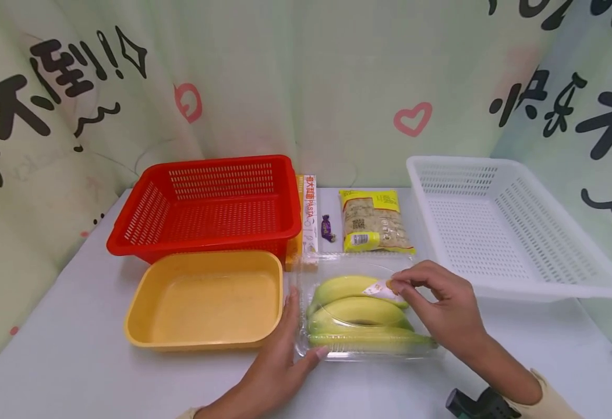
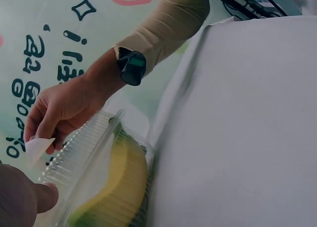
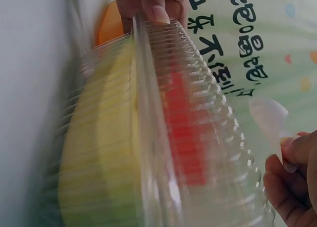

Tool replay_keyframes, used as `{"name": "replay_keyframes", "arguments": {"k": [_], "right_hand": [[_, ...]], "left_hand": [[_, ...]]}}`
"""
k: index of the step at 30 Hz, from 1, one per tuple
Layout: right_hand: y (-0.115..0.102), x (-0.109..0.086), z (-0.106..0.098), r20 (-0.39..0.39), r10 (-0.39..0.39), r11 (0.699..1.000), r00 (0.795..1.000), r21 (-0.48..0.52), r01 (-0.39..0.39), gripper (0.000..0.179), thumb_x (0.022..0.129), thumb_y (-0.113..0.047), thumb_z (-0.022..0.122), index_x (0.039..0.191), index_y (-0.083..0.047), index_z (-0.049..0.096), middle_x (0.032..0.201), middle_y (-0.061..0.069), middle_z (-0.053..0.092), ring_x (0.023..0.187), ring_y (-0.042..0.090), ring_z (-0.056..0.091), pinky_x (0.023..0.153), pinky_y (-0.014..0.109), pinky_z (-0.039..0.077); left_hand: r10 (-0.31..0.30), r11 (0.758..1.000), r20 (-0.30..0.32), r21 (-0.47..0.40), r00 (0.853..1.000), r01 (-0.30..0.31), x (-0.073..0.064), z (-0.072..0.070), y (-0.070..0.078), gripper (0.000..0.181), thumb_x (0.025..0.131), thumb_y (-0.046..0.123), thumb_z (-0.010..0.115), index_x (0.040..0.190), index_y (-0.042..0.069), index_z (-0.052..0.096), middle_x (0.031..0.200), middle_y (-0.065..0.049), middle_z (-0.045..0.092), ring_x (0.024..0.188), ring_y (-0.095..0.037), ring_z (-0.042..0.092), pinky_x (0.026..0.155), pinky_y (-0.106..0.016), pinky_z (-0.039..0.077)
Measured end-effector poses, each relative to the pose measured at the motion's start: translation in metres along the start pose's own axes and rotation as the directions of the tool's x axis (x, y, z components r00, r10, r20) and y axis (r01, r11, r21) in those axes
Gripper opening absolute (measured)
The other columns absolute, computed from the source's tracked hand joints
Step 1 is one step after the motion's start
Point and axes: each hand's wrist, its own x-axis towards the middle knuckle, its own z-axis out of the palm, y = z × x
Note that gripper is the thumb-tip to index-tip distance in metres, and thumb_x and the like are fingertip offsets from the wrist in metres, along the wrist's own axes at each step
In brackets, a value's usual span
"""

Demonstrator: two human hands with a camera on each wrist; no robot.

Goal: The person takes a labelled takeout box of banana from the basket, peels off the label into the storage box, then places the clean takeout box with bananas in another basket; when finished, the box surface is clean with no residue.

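Note:
Several yellow bananas lie inside a clear plastic clamshell box with its lid down. Along the left side of the box, my left hand rests with fingers extended, its thumb on the near edge; the right wrist view has that thumb over the ribbed lid. Between thumb and fingers, my right hand pinches a small white paper label with a pinkish print. From the side, the label stands up above the lid, its plain white face showing.
A yellow basin stands left of the box, with a red basket behind it. Farther back are a pasta packet, a purple-wrapped candy and a yellow-topped bag. The white basket is at right.

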Motion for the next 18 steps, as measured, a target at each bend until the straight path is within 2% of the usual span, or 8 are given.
{"name": "replay_keyframes", "arguments": {"k": [5,7,11,16,18], "right_hand": [[-0.006,0.006,-0.003,0.05,0.003,1.0,0.999,-0.004,-0.002,0.026,0.076,0.012,0.075,0.1,0.004,0.071,0.084,0.007,0.067,0.074,0.009,0.061,0.071,0.015,0.052],[-0.009,0.009,-0.004,0.065,0.023,1.0,0.998,-0.023,-0.021,0.028,0.08,0.007,0.075,0.107,0.004,0.07,0.083,0.006,0.067,0.075,0.008,0.063,0.071,0.015,0.052],[-0.014,0.014,-0.003,0.082,0.073,0.992,0.994,-0.105,-0.064,0.039,0.077,0.009,0.076,0.114,0.002,0.069,0.085,0.001,0.069,0.077,0.006,0.065,0.067,0.014,0.051],[-0.02,0.024,0.003,0.065,0.159,0.975,0.985,-0.167,-0.146,0.032,0.075,0.012,0.077,0.102,-0.004,0.074,0.086,-0.003,0.071,0.07,0.008,0.063,0.064,0.015,0.051],[-0.022,0.028,0.005,0.078,0.211,0.965,0.974,-0.175,-0.195,0.025,0.077,0.009,0.077,0.097,-0.007,0.075,0.086,-0.004,0.071,0.068,0.01,0.062,0.062,0.016,0.05]], "left_hand": [[0.006,0.998,0.046,0.059,0.999,-0.008,-0.004,-0.002,0.007,0.091,0.096,0.036,0.06,0.155,0.003,0.0,0.162,-0.011,-0.002,0.146,-0.023,-0.001,0.115,-0.05,0.01],[0.0,0.997,0.052,0.078,0.999,-0.005,-0.006,-0.003,0.01,0.09,0.097,0.037,0.059,0.155,0.003,-0.001,0.162,-0.009,-0.005,0.146,-0.023,-0.003,0.115,-0.051,0.01],[0.01,0.996,0.033,0.092,0.999,-0.013,-0.009,-0.011,0.018,0.09,0.096,0.039,0.059,0.155,0.004,0.001,0.162,-0.007,-0.006,0.146,-0.02,-0.004,0.115,-0.051,0.01],[0.005,0.996,-0.002,0.087,1.0,-0.005,-0.008,-0.03,0.025,0.091,0.095,0.041,0.062,0.156,0.012,0.003,0.162,0.002,-0.001,0.146,-0.014,0.002,0.114,-0.046,0.015],[-0.037,0.995,-0.011,0.095,0.999,0.038,-0.008,-0.04,0.024,0.09,0.094,0.041,0.063,0.157,0.018,0.004,0.161,0.006,0.002,0.145,-0.011,0.005,0.114,-0.043,0.018]]}}
